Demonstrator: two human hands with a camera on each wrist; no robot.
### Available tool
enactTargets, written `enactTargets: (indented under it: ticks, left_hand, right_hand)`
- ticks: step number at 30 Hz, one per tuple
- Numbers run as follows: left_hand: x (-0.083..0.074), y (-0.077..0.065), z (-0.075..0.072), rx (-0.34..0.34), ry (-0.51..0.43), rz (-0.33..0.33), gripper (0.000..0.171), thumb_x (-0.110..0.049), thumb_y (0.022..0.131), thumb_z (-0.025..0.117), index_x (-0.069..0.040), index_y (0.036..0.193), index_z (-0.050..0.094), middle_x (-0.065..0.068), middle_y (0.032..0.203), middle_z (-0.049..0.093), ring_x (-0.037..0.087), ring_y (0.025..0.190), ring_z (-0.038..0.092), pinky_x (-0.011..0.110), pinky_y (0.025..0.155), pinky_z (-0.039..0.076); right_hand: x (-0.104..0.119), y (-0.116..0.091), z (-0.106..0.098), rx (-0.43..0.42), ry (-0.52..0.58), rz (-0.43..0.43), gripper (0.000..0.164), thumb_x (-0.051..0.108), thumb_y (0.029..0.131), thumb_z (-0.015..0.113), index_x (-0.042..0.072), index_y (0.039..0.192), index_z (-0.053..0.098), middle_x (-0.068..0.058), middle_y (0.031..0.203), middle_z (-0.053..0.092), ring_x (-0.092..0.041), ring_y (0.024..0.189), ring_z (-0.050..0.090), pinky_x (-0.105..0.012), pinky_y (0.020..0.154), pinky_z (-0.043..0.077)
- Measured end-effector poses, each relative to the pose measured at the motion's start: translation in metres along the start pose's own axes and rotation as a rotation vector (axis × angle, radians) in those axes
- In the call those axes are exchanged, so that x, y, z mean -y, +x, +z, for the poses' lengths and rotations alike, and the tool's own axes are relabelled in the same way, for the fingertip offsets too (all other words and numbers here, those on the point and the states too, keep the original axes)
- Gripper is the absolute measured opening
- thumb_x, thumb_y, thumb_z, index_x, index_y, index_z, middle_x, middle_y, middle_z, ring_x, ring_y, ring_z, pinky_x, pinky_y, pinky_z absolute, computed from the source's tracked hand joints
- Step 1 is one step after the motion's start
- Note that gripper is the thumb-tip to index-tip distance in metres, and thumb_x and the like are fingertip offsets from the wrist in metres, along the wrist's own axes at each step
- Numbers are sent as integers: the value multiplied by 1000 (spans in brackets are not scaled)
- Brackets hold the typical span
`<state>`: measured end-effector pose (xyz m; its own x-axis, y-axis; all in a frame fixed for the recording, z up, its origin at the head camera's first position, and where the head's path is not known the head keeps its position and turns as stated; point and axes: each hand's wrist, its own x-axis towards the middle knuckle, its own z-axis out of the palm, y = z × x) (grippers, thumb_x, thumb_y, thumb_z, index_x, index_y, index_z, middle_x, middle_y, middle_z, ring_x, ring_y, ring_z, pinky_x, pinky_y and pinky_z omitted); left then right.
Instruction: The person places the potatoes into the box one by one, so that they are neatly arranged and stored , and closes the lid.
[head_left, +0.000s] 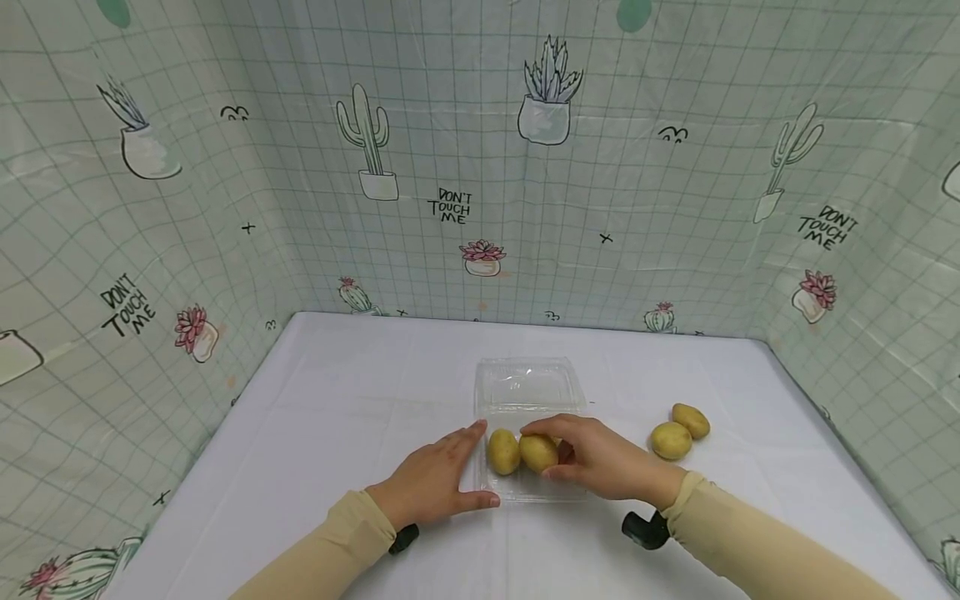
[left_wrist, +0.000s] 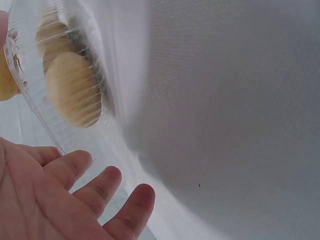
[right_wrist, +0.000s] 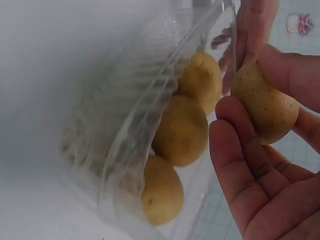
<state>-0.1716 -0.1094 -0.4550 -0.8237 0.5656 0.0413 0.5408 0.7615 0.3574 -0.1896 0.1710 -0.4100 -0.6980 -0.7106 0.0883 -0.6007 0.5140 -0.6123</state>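
While right hand [head_left: 600, 458] pinches a potato [head_left: 537, 454], left hand [head_left: 435, 475] splayed, white tabletop [head_left: 375, 375], cactus-print backdrop [head_left: 652, 208]

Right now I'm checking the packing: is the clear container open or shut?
Open: the container has its lid folded back, leaving the potatoes inside uncovered.

Two potatoes [head_left: 671, 441] lie right of the container [head_left: 517, 490] on the table [head_left: 360, 375].

Cactus-print backdrop [head_left: 510, 183] (gridded), white table [head_left: 367, 383].
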Motion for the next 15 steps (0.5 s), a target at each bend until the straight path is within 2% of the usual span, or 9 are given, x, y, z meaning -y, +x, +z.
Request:
enactTargets:
  ticks: [8,15]
  left_hand:
    - [0,0,1,0,-5,-7,101,-69,87,61,-5,157,27,9,158,35,27,139,41,49,104,43]
    - [0,-1,0,-1,5,0,101,-70,88,59,-4,157,27,9,158,35,27,139,41,48,104,43]
  right_hand:
    - [6,8,17,14,29,-18,53,12,87,79,12,136,59,0,126,60,-10,93,59,-27,80,54]
    - [6,12,27,13,-86,-9,55,22,85,81,17,136,60,3,125,61,-8,96,55,-33,87,46]
